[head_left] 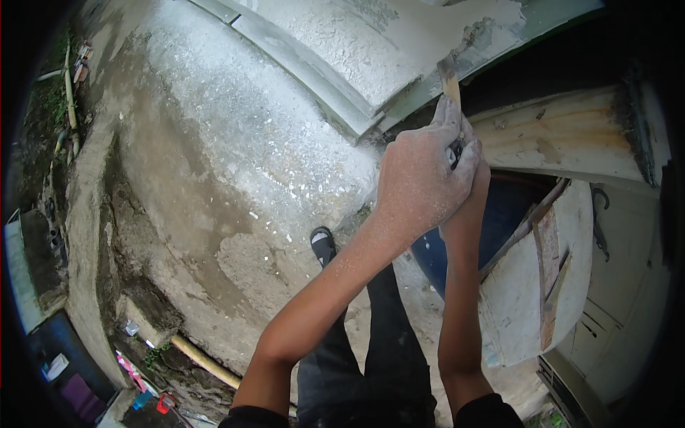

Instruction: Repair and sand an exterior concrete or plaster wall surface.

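Narrow flat scraper with a worn, discoloured metal blade (449, 80) is pointed up and away from the body, its tip at the edge of a large white-painted panel with peeling, rough patches (335, 53); whether the tip touches the surface I cannot tell. Pale powder coats the fingers of the left hand (422, 171), which are curled closed around the scraper, thumb bent in. Just behind it is the right hand (481, 175), mostly hidden, so how far its fingers close cannot be told. Near the forearms stand a dark blue rounded container (464, 250) and a dirty whitish board (517, 310). White dust and flakes cover the concrete ground (235, 135), by a foot in a black sandal (323, 246).
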The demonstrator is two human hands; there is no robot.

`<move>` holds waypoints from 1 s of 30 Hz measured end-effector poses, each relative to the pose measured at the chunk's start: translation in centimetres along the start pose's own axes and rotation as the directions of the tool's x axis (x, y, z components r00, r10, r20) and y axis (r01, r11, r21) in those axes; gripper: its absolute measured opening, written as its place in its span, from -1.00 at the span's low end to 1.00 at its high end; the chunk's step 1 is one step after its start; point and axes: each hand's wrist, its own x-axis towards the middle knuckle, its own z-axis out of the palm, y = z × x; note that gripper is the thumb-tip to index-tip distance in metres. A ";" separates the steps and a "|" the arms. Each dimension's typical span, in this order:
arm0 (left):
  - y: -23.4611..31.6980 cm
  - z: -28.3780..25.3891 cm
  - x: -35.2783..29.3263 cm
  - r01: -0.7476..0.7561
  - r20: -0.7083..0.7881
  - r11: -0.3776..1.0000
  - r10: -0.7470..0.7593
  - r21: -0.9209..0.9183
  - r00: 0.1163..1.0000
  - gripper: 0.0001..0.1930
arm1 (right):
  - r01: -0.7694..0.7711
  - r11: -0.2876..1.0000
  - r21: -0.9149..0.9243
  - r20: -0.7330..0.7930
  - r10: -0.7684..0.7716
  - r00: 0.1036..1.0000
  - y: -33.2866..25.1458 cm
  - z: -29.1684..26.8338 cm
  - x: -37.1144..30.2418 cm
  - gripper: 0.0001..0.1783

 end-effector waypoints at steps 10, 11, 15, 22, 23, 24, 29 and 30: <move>-4.2 0.2 -6.5 0.165 0.020 0.985 -0.164 -0.051 0.986 -0.49 | -0.365 0.925 0.106 0.277 0.325 0.904 2.5 -0.9 -5.9 -0.43; -4.5 0.5 -6.9 0.164 0.017 0.985 -0.163 -0.050 0.986 -0.49 | -0.362 0.926 0.107 0.279 0.322 0.905 2.5 -1.0 -6.6 -0.43; -3.8 0.4 -6.1 0.205 0.034 0.975 -0.203 -0.079 0.979 -0.49 | -0.349 0.937 0.024 0.281 0.329 0.901 1.4 -0.9 -7.3 -0.40; -3.9 0.1 0.7 0.075 -0.024 0.990 -0.078 -0.116 0.997 -0.49 | -0.303 0.902 0.308 0.081 0.292 0.953 -0.1 1.3 -0.7 -0.50; -3.7 -0.1 1.4 0.075 0.009 0.989 -0.074 -0.127 0.997 -0.50 | -0.303 0.901 0.310 0.082 0.292 0.953 0.5 1.6 -0.2 -0.50; -3.8 0.1 1.8 0.094 0.026 0.990 -0.091 -0.102 0.995 -0.53 | -0.229 0.930 0.288 0.007 0.237 0.972 1.4 2.0 0.3 -0.52; -4.3 1.3 2.2 0.132 0.033 0.990 -0.130 -0.055 0.991 -0.57 | -0.185 0.958 0.220 -0.006 0.191 0.982 3.1 1.6 1.4 -0.55; -4.2 1.3 2.3 0.129 0.023 0.990 -0.128 -0.049 0.991 -0.57 | -0.248 0.930 0.270 0.022 0.252 0.968 2.7 1.5 1.5 -0.55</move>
